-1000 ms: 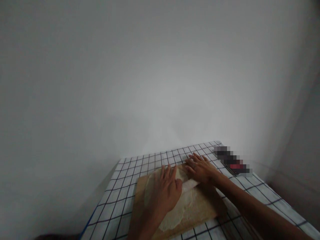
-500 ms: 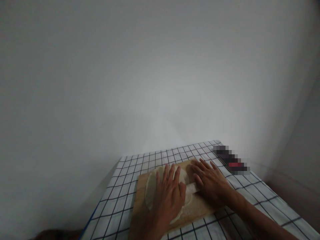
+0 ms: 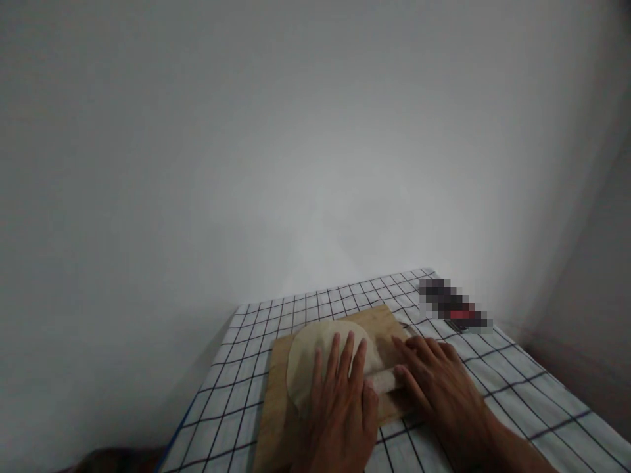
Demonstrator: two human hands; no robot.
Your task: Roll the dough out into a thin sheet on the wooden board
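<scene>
The person works a flat round of dough (image 3: 315, 351) with a rolling pin (image 3: 383, 379) on a wooden board (image 3: 276, 394). The board lies on a bench covered with a checked cloth (image 3: 517, 387), close to a plain wall (image 3: 296, 144).

The left hand (image 3: 345, 407) rests flat on the pin, with the fingers (image 3: 340, 358) spread and stretched forward over the near part of the dough. The right hand (image 3: 444, 387) lies flat on the other end of the pin, fingers also spread. Neither hand closes around the pin; the grip is an open palm pressing down. Only a short pale piece of the pin shows between the two hands.

The dough sits on the left half of the board, its far edge round and free, its near edge hidden under the left hand. To do this step well, it seems best to keep both palms level so that the pressure is equal on both ends, and to let the pin turn freely under the hands. The dough looks thin already, so light pressure is probably safer near the edges.

A blurred dark object (image 3: 456, 307) lies on the cloth beyond the right hand, well apart from the board.
</scene>
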